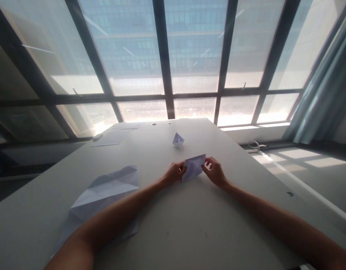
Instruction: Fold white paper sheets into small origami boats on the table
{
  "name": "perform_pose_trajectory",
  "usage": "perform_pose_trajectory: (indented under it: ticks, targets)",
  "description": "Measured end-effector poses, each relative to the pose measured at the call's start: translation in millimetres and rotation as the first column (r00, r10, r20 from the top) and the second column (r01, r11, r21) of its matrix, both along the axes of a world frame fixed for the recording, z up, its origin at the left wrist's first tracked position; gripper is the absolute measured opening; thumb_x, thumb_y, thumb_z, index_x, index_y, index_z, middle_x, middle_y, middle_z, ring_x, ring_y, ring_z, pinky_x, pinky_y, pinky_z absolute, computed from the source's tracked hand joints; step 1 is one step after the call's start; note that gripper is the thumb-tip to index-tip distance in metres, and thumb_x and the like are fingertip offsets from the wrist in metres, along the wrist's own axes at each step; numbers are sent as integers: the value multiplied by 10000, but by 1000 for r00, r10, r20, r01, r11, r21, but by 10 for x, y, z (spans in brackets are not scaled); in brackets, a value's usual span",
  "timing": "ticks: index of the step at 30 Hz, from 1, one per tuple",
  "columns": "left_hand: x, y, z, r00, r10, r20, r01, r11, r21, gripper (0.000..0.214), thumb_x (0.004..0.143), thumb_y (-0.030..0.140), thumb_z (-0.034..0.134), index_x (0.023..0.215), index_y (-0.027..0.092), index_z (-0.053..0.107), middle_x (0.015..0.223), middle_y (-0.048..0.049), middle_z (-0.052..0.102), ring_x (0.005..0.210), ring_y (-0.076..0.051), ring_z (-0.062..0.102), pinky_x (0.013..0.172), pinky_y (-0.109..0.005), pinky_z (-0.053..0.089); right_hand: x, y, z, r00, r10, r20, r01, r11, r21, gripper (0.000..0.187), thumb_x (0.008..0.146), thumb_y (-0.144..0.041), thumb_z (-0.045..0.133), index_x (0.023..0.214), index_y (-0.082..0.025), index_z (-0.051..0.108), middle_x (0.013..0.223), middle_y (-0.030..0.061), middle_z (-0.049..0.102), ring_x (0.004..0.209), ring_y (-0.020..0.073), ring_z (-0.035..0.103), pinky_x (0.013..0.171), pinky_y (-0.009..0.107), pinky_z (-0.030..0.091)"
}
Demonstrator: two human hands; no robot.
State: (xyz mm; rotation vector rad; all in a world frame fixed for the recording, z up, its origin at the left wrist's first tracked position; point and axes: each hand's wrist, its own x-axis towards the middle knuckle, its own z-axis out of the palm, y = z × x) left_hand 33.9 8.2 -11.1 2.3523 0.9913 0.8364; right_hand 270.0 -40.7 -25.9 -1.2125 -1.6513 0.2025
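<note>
Together, our left hand (174, 172) and right hand (215, 173) pinch a folded paper (193, 167); a paper figure (178, 141) stands on its far side, a creased sheet (108, 187) left.

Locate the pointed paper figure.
Head view, centre: the paper figure sits on the white table, just beyond the folded paper between the left hand and right hand.

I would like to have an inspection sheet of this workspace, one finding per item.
Surface: white table, faint dark marks near the front.
Work pieces: folded paper in hand; boat-like paper shape standing beyond.
Clutter: large creased sheet, partly hidden by the left forearm; flat papers farther off.
Hands: left hand and right hand hold the folded paper's opposite sides.
Cables: what looks like a pale loop, right of the table.
Surroundings: dark-framed windows ahead, curtain at right, sunlit floor.
</note>
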Motion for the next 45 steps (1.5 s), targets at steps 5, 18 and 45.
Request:
perform_pose_trajectory:
  ticks: [5,18,45]
  targets:
    - [-1,23,-13,995,-41,94,50,994,-102,706,873,225,553,1531,137,313,721,30,663,585,-123,538,598,-233,440,-24,-29,10,990,124,75,-124,992,6,259,872,-168,510,1070,-225,666,1027,69,668,858,191,620,685,289,529]
    - [-28,5,-7,986,-143,-80,152,981,121,381,956,245,476,1285,190,659,1315,-94,637,1220,-261,565,1066,-396,416,-11,-27,-38,918,319,233,-326,945,-13,430,991,-196,410,1377,-279,582,1374,50,611,1269,258,560,1067,484,458]
    - [-83,-107,126,763,-398,-509,497,865,69,591,1053,429,333,1591,285,133,1637,-45,152,1515,-234,117,1227,-445,35,-128,-172,15,800,313,513,-75,899,-431,771,939,-555,457,1557,-128,283,1607,161,241,1499,275,188,1211,493,90]
